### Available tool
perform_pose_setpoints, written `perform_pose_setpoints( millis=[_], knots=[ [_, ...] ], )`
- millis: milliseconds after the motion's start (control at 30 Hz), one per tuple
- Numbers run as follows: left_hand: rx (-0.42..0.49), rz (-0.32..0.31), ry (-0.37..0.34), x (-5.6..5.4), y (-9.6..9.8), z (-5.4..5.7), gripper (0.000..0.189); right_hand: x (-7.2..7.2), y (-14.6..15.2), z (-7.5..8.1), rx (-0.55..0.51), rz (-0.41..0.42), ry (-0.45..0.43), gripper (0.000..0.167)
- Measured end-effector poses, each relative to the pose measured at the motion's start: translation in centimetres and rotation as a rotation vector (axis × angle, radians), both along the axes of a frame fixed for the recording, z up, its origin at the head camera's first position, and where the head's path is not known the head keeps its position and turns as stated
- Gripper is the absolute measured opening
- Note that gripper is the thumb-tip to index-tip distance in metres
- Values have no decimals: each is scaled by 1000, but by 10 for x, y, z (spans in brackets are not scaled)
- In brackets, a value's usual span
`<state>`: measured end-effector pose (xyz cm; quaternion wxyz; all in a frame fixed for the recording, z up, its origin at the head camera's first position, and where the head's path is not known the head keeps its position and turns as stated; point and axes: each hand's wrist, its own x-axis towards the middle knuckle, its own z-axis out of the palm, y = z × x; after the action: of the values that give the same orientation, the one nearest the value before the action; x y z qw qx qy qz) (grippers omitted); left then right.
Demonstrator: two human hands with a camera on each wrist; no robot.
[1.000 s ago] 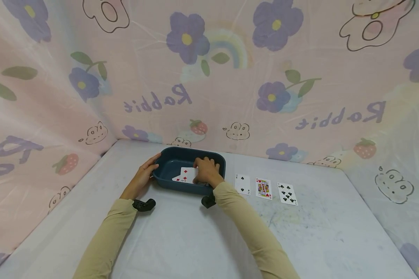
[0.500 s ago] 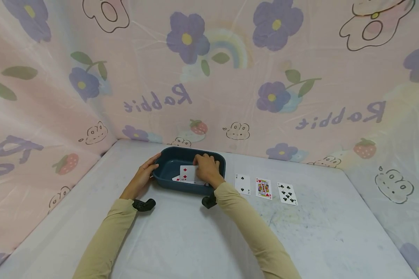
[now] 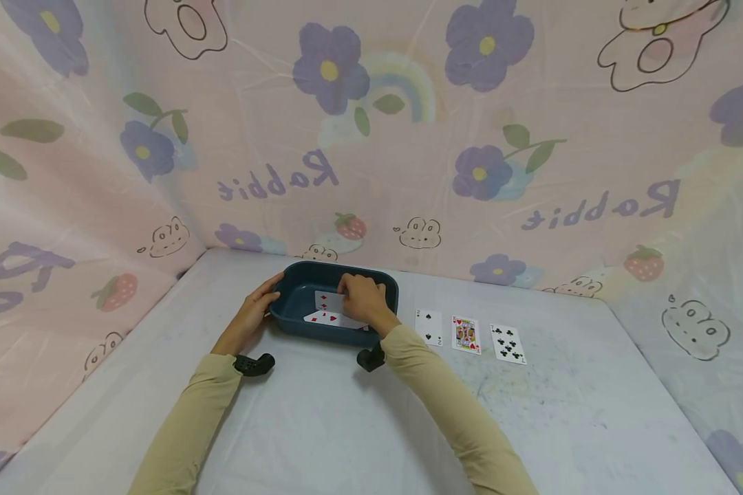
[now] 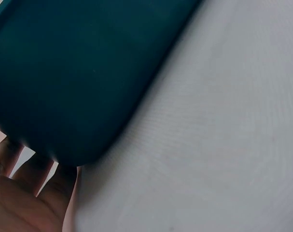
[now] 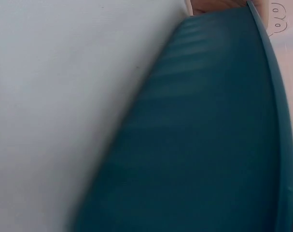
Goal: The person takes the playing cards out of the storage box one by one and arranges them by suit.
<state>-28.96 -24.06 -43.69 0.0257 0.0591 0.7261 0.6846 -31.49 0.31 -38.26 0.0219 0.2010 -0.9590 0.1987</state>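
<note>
A dark blue-green rectangular plastic basin (image 3: 297,326) stands toward the back of the table. My left hand (image 3: 252,315) rests on its left end; in the left wrist view, the extended fingers (image 4: 59,186) lie against the outer wall. Inside the basin, my right hand (image 3: 364,302) pinches a diamond playing card (image 3: 326,300) along its right part. That card is tilted up, and the hand hides much of it. Below it, other red-suit playing cards (image 3: 334,318) lie overlapping, one showing a heart. The right wrist view has mostly the basin's outer wall (image 5: 194,121).
Right of the basin, three playing cards lie face up in a row: a two of spades (image 3: 429,327), a king of hearts (image 3: 466,335) and a club card (image 3: 508,344). A patterned pink cloth (image 3: 384,172) hangs behind the white table (image 3: 322,426).
My right hand has drawn the diamond card slightly up and left, tilting it off the cards below, so a heart card now shows. My left hand stays on the basin's end.
</note>
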Motion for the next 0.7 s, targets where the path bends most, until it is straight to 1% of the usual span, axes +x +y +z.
perform_pose_setpoints(
  millis=[267,400,533,700],
  knots=[
    [1,-2,22,-1,0,-3,51,2,2,3,9,4,46,13],
    [4,-2,15,-2,0,-4,51,5,6,4,-10,1,75,11],
    [5,-6,13,-2,0,-2,51,8,11,5,-33,-2,101,13],
    [-6,-2,11,0,0,-2,51,13,16,7,-47,20,143,14]
  ],
)
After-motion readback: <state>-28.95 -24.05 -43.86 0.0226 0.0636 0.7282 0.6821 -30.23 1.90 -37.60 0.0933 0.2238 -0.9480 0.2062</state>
